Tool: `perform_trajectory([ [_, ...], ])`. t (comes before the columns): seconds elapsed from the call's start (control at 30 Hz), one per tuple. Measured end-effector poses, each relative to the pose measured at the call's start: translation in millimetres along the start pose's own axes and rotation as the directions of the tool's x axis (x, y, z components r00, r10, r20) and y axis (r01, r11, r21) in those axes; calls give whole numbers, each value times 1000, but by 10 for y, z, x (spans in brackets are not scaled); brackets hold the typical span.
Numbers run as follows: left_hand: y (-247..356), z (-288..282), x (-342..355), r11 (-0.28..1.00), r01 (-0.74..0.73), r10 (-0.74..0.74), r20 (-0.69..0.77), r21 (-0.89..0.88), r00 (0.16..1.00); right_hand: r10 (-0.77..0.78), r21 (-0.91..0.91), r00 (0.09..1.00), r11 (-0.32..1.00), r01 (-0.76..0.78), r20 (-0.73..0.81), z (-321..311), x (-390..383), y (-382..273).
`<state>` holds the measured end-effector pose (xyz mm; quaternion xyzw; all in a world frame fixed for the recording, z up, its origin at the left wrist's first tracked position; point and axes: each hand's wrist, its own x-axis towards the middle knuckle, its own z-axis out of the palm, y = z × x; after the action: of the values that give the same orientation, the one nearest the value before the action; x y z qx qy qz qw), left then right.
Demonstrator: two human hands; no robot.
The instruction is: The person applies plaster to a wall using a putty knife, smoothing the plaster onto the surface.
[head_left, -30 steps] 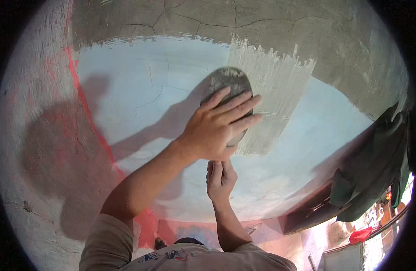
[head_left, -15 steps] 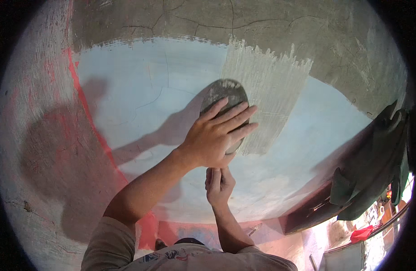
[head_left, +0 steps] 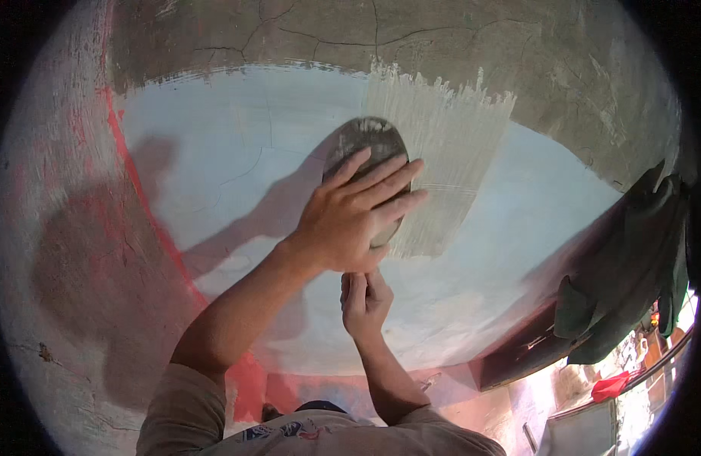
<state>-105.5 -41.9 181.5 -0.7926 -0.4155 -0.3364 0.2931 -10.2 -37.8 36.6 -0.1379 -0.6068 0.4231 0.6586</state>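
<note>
My left hand [head_left: 354, 209] lies with spread, stretched fingers on the back of a dark grey, oval, flat tool [head_left: 366, 140]. The tool rests against the pale blue wall [head_left: 236, 159], at the left edge of a streaky grey-white scraped band [head_left: 449, 144]. Right below it, my right hand [head_left: 366, 304] is closed in a grip. What those fingers hold is hidden beneath my left hand; it could be the tool's handle, but I cannot tell.
Cracked bare grey plaster [head_left: 320, 34] runs above the blue area. A red painted line [head_left: 134, 171] marks the left corner. Dark green cloth [head_left: 616, 266] hangs at the right, over a dark ledge [head_left: 510, 349]. A red thing [head_left: 610, 387] lies at lower right.
Both hands and the oval tool have moved a little upward along the wall. The whole view has shifted slightly. My hold looks the same.
</note>
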Motion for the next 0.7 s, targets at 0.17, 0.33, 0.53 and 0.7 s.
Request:
perform_trajectory([
  [0.17, -142, -198, 375, 993, -44, 50, -61, 109, 997, 88, 11, 995, 996, -88, 44, 55, 433, -284],
  [0.33, -13, -1, 42, 999, 2, -3, 12, 52, 1000, 112, -38, 993, 993, -110, 44, -36, 50, -1],
  [0.53, -120, -161, 277, 995, -20, 21, -14, 93, 1000, -56, -30, 998, 998, 56, 15, 83, 378, -85],
  [0.7, -117, -103, 252, 991, -19, 21, -13, 134, 1000, 25, 64, 1000, 998, -26, 13, 113, 320, 6],
])
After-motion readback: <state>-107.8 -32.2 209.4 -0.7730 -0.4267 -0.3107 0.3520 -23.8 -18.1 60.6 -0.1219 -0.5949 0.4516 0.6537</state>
